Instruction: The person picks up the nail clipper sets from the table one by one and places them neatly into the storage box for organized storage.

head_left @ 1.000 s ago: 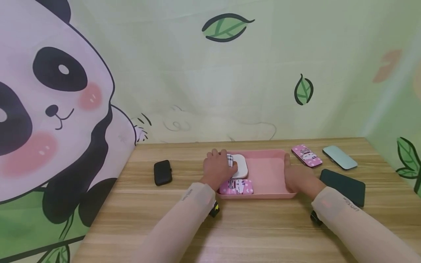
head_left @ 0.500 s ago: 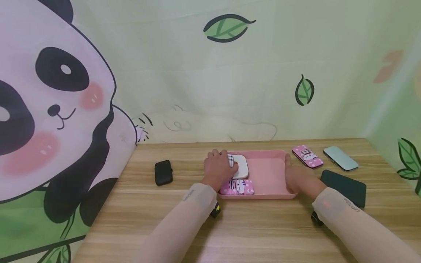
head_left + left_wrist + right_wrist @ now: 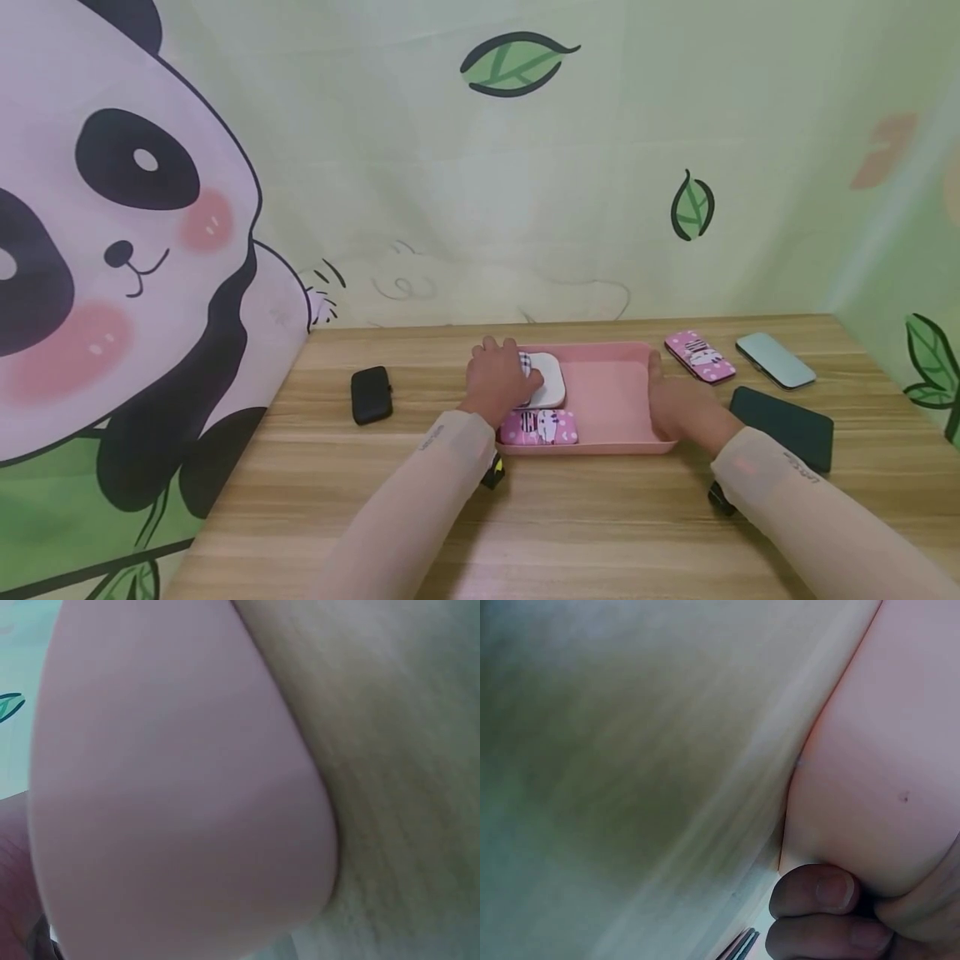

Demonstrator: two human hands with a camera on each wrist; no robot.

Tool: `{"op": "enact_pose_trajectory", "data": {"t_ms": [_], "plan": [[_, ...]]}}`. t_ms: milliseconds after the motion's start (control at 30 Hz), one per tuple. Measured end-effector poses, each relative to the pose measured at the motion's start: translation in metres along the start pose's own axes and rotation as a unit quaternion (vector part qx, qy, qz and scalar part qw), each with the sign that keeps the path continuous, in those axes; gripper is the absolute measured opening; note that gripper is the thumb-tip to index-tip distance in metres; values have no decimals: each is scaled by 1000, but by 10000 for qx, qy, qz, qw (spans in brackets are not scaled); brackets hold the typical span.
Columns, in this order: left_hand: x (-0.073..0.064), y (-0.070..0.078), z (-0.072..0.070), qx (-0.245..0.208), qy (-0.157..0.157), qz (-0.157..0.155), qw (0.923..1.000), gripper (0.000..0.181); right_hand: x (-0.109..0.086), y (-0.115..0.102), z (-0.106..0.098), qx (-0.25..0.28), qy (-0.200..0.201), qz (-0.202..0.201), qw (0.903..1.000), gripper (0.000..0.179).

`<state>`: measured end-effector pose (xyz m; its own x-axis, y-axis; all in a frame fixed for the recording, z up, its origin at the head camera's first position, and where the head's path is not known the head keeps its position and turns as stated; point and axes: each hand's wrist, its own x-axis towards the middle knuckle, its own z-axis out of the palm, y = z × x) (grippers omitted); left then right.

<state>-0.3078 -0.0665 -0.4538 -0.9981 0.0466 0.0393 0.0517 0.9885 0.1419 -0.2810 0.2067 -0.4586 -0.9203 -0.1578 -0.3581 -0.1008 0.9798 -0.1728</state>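
Observation:
A pink tray (image 3: pixel 609 400) lies on the wooden table. My left hand (image 3: pixel 497 385) reaches over its left end and holds a small black-and-white checked case (image 3: pixel 525 364), mostly hidden under the fingers. Beside that stands a white rounded case (image 3: pixel 552 382), which the thumb overlaps. Nearer the front wall, a pink cartoon-print case (image 3: pixel 542 427) lies inside the tray. At the tray's right end my right hand (image 3: pixel 686 408) grips the wall, thumb along the rim. In the right wrist view, curled fingers (image 3: pixel 814 892) lie against the tray's outer side.
To the left on the table lies a black zipped case (image 3: pixel 371 395). Right of the tray are another pink cartoon-print case (image 3: pixel 699 356), a pale silver-green case (image 3: pixel 775 360) and a dark green flat case (image 3: pixel 783 427). A printed panda backdrop (image 3: pixel 420 167) stands behind the table.
Hardly anything moves. My left hand and wrist shift very slightly over the checked case; the right hand and the tray stay put.

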Motion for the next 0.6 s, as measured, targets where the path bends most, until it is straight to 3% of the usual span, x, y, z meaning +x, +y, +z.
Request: {"op": "enact_pose_trajectory", "data": {"t_ms": [333,600], "plan": [[-4,7,-11,114,-149,-72,9998,62,4,4,4,-59,18,-36,10000,90],[0,0,-9,-329,-250,-258,9988,67,4,2,4,-91,92,-105,9999,89]]}}
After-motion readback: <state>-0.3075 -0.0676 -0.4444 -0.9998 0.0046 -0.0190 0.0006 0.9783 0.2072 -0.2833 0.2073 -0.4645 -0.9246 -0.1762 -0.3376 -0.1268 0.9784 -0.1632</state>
